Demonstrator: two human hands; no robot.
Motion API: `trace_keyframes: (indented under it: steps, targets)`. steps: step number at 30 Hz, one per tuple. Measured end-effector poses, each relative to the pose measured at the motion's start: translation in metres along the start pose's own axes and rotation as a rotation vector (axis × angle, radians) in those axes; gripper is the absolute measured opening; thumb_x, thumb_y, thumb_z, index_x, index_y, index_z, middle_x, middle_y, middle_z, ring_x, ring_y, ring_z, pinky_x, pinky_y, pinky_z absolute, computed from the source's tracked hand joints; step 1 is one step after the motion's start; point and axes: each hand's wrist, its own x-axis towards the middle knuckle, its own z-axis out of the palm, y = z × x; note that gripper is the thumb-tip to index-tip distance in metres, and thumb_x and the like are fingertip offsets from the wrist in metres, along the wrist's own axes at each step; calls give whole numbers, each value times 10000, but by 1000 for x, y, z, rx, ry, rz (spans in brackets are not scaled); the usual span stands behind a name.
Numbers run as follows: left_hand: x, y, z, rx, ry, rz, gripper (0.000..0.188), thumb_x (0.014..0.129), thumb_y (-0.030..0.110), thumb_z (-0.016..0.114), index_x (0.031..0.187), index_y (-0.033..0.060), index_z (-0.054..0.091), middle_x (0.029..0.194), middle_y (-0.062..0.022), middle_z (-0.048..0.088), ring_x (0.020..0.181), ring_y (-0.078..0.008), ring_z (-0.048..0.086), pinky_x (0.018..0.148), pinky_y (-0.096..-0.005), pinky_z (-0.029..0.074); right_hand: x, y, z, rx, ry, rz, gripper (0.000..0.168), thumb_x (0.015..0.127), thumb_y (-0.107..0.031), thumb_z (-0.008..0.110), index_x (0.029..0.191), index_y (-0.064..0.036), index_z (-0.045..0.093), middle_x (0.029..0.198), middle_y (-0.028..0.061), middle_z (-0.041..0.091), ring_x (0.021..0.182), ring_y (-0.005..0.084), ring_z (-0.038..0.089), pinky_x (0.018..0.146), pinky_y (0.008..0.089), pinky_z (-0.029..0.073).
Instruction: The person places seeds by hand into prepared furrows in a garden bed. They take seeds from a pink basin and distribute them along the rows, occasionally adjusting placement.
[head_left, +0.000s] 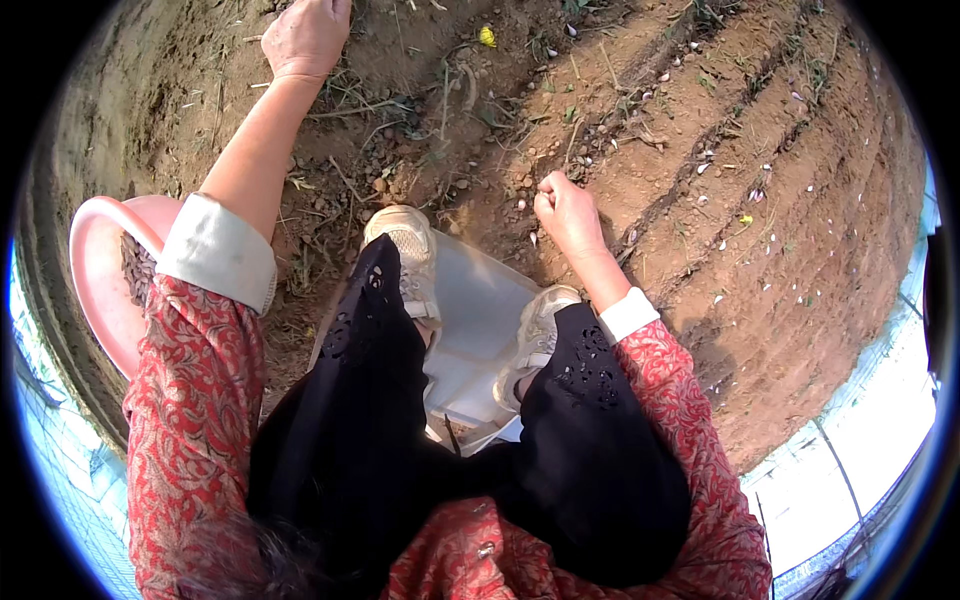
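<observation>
My left hand (307, 37) is over the soil at the upper left, its fingers partly cut off by the top edge, so what it holds is hidden. My right hand (568, 211) is low over the brown soil (480, 180) right of centre, fingertips drawn together; I cannot tell whether something small is between them. Small pale pink cloves, apparently garlic, lie near it, one clove (533, 238) just below the fingers. More cloves (703, 168) are scattered along furrows to the right. Beside my left forearm stands a pink plastic basin (97, 277) holding brown, elongated pellet-like pieces (138, 268).
My shoes (405, 247) rest at a pale translucent plastic sheet or board (476, 300) between my legs. Dry stalks and weeds (382, 112) litter the soil, with a yellow flower (487, 37) at the top. White sheeting (847, 450) borders the plot at lower right.
</observation>
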Motion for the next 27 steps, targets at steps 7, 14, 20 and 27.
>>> trace_keyframes:
  steps: [7, 14, 20, 27]
  targets:
    - [7, -7, 0, 52, -123, -42, 281, 802, 414, 428, 982, 240, 557, 878, -77, 605, 806, -315, 558, 650, -387, 441, -19, 8, 31, -262, 4, -199, 116, 715, -97, 509, 789, -60, 428, 671, 155, 534, 568, 335, 554, 494, 411, 464]
    - [-8, 44, -24, -395, -145, -47, 211, 818, 291, 499, 894, 123, 602, 716, -17, 599, 604, -147, 543, 525, -261, 424, -45, -18, -22, 324, -66, 30, 132, 740, -121, 512, 851, -50, 497, 716, 144, 575, 628, 292, 576, 592, 311, 454]
    - [-107, 164, -34, -1326, -1411, -682, 243, 851, 287, 459, 779, 66, 529, 560, 20, 462, 431, -71, 391, 362, -201, 280, -80, -54, -80, 530, 166, -53, 123, 734, -73, 531, 849, -48, 497, 668, 131, 553, 616, 257, 575, 554, 306, 448]
    - [-172, 194, -50, -1351, -1810, -1132, 332, 842, 388, 414, 767, 86, 530, 627, -36, 535, 498, -136, 510, 368, -241, 371, -118, -36, -67, 216, 228, -214, 262, 721, -177, 575, 944, -69, 493, 681, 119, 558, 617, 285, 572, 550, 350, 456]
